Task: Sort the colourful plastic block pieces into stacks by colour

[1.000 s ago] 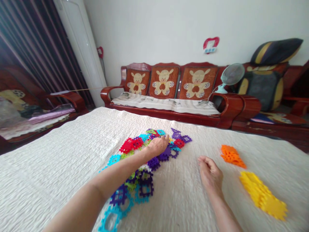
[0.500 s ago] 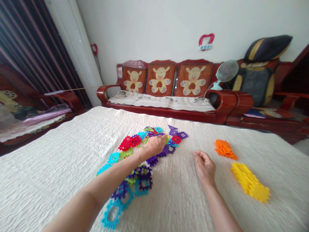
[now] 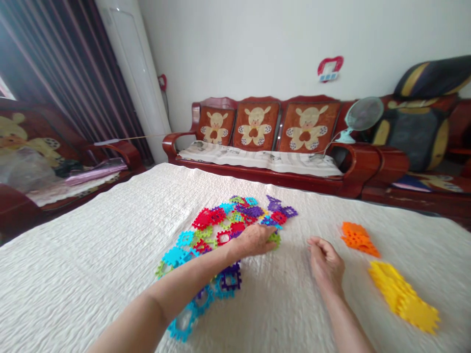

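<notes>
My left hand [image 3: 255, 240] reaches over the right edge of a mixed heap of toothed plastic building tiles, its fingers closed on a lime-green interlocking tile [image 3: 274, 239]. Red tiles [image 3: 209, 217], light-blue tiles [image 3: 174, 256] and purple tiles [image 3: 231, 278] lie around that hand and forearm, which hide part of the heap. To the right of it, my right hand [image 3: 327, 262] rests low over the white cover with its fingers curled in; no tile shows in them. A group of orange tiles [image 3: 358, 239] and a row of yellow tiles [image 3: 403, 296] lie to its right.
A white quilted cover [image 3: 110, 235] spreads under everything. Beyond its far edge stands a wooden sofa [image 3: 253, 169] with bear-patterned cushions. A small fan [image 3: 364, 115] stands at the sofa's right end, and another wooden seat [image 3: 128, 152] is at the left.
My left hand has drawn back from the far part of the heap toward the right hand, bringing a lime-green tile. The right hand stays curled near its place. The view has shifted slightly left.
</notes>
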{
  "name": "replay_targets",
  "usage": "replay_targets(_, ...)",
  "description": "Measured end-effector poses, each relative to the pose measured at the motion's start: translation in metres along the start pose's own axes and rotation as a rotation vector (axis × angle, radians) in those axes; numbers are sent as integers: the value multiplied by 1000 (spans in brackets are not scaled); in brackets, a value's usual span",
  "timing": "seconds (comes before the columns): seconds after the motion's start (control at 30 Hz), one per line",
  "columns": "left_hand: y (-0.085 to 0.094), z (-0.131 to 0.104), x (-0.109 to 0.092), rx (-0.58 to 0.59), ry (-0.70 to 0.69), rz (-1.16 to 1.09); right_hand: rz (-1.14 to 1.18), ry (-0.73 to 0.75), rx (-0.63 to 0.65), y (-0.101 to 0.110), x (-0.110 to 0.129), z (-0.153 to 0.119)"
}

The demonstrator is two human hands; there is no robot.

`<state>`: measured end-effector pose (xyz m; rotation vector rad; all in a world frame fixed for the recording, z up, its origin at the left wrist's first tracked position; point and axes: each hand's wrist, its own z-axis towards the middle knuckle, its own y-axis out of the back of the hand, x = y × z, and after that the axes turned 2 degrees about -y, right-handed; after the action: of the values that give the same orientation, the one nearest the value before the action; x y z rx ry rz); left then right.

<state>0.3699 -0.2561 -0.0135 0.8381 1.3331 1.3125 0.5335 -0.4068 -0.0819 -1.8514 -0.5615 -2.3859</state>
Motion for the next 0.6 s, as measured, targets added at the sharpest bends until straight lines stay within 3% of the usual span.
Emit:
replay_targets(0.07, 10, 1, 10, -69, 42, 6, -10, 6, 7, 0, 2, -1)
replay_targets(0.13, 21, 2, 27, -124, 199, 46, -18, -5, 14, 0, 3, -1)
replay_targets(0.2, 30, 2, 48, -71, 404, 101, -24, -19, 12, 0, 3, -1)
replay_targets(0.3, 31, -2, 75, -13, 553, 118, -22, -29, 10, -2, 0, 0)
replay_targets(0.47, 17, -3, 89, 44, 618, 63, 0, -40, 3, -4, -6, 1)
replay_targets(0.6, 17, 2, 92, 26, 662, 16, 7, 0, -7, -4, -5, 1)
